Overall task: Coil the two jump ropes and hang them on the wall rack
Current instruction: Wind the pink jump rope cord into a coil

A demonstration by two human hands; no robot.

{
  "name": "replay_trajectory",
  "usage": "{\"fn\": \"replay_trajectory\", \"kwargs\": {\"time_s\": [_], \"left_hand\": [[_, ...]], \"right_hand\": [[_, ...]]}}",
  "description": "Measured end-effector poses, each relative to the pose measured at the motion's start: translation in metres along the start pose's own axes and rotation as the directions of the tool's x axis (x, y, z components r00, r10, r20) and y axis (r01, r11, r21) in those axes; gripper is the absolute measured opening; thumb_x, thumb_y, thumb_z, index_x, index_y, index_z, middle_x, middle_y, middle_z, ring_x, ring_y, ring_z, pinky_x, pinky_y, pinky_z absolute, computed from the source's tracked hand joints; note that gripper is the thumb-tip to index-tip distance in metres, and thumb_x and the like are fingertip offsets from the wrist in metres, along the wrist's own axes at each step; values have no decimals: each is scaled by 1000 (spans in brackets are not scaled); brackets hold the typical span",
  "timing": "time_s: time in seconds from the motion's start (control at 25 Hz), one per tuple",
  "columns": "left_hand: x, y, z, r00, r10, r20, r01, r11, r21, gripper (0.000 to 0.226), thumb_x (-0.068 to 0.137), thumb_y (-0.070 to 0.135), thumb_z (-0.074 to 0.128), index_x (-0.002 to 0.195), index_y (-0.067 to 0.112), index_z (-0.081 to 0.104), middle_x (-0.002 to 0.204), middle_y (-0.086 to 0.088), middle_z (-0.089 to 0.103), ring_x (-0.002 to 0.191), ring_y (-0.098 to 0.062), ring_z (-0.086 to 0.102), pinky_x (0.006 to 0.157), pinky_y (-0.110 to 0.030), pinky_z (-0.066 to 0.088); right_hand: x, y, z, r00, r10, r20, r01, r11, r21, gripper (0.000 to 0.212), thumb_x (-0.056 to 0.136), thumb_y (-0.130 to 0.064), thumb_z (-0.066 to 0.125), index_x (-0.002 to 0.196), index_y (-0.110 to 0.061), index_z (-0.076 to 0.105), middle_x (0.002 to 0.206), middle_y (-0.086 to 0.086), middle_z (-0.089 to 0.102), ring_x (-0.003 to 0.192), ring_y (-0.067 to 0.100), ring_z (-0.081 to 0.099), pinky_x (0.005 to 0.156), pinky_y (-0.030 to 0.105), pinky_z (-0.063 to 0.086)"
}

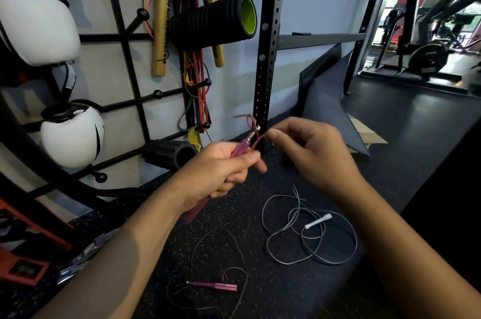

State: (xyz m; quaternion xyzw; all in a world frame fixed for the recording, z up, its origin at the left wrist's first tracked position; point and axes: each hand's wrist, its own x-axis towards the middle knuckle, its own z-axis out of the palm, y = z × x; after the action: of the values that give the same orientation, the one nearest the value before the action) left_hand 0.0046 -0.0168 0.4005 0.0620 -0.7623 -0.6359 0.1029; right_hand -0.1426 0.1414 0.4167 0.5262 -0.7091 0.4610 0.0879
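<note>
My left hand (221, 170) grips a pink jump rope handle (240, 148) that points up and to the right, with a metal tip. My right hand (309, 152) pinches the thin red cord (256, 140) just beside that tip; a knotted bit of cord sticks up above it. The rope's other pink handle (216, 285) lies on the dark floor below, with thin cord looped loosely around it. A second rope, grey (309, 235), lies in loose tangled loops on the floor to the right, one white handle (318, 221) showing. The black wall rack (125, 58) with ball-tipped pegs is at the left.
On the rack hang white boxing gloves (33, 21), a black and green foam roller (216, 21), gold sticks and resistance bands. A smaller black roller (169, 153) sits low. A black perforated upright (268, 40) stands behind my hands. Folded mats (328, 105) lean at the right.
</note>
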Motion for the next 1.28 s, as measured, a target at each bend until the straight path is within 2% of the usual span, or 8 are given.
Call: {"fn": "replay_trajectory", "kwargs": {"time_s": [0.16, 0.36, 0.48, 0.56, 0.68, 0.96, 1.12, 1.28], "left_hand": [[-9, 14, -14, 975, 73, 210, -1, 946, -326, 29, 98, 26, 56, 82, 9, 72, 44, 10, 40, 30, -1, 28, 31, -21, 21], [-6, 32, -8, 951, 291, -101, -255, 560, -788, 40, 102, 17, 44, 129, -4, 66, 82, -1, 78, 64, -7, 75, 57, -18, 60], [0, 31, -14, 893, 241, -380, -433, 690, -580, 41, 105, 10, 45, 145, 2, 51, 124, -9, 76, 111, -21, 75, 98, -36, 59], [-3, 28, -19, 877, 214, -430, -319, 929, -187, 38, 107, 14, 47, 145, 13, 52, 126, 0, 76, 113, -16, 74, 107, -40, 51], [-8, 21, -14, 940, 188, -283, -98, 947, 305, 25, 105, 24, 53, 126, 25, 67, 102, 10, 81, 95, -1, 75, 101, -31, 47], [-3, 15, 0, 995, 88, -44, -75, 969, 234, 28, 108, 33, 48, 104, 14, 69, 66, 9, 52, 55, -6, 44, 58, -20, 40], [-2, 16, 4, 996, 79, -27, -70, 966, 247, 23, 108, 25, 51, 107, 10, 69, 75, 1, 74, 54, -10, 56, 58, -20, 45], [0, 11, 5, 989, 134, -64, -120, 975, 187, 28, 108, 25, 49, 105, 7, 70, 72, -5, 74, 66, -16, 73, 69, -21, 52]], "right_hand": [[2, 7, 5, 974, 142, -178, -110, 978, 175, 32, 93, -38, 73, 67, -21, 67, 50, -10, 51, 49, 2, 41, 49, 19, 35], [-25, 11, 47, 891, 286, 353, -418, 821, 390, 40, 109, -44, 45, 89, -19, 71, 53, -8, 43, 44, 7, 36, 45, 22, 36], [-30, -5, 49, 804, 202, 559, -433, 843, 319, 37, 111, -39, 43, 101, -19, 72, 54, -13, 43, 46, 7, 36, 47, 24, 37], [-26, -18, 40, 802, 97, 589, -291, 926, 243, 29, 110, -33, 47, 108, -20, 72, 54, -18, 48, 50, 3, 40, 50, 20, 36], [-14, -29, 22, 858, 43, 511, -144, 976, 161, 20, 106, -28, 57, 104, -21, 75, 57, -18, 53, 53, 9, 40, 49, 27, 35], [-2, -14, -1, 991, 109, 78, -123, 971, 205, 16, 86, -33, 80, 83, -18, 76, 58, -5, 68, 50, -1, 45, 52, 17, 37], [-1, -7, -5, 966, 64, 250, -114, 976, 188, 13, 104, -18, 61, 102, -18, 74, 62, -9, 63, 57, 2, 52, 58, 17, 41], [-1, -7, -4, 996, 94, 6, -95, 994, 59, 20, 93, -38, 73, 80, -24, 73, 50, -7, 62, 44, 2, 49, 52, 15, 38]]}}
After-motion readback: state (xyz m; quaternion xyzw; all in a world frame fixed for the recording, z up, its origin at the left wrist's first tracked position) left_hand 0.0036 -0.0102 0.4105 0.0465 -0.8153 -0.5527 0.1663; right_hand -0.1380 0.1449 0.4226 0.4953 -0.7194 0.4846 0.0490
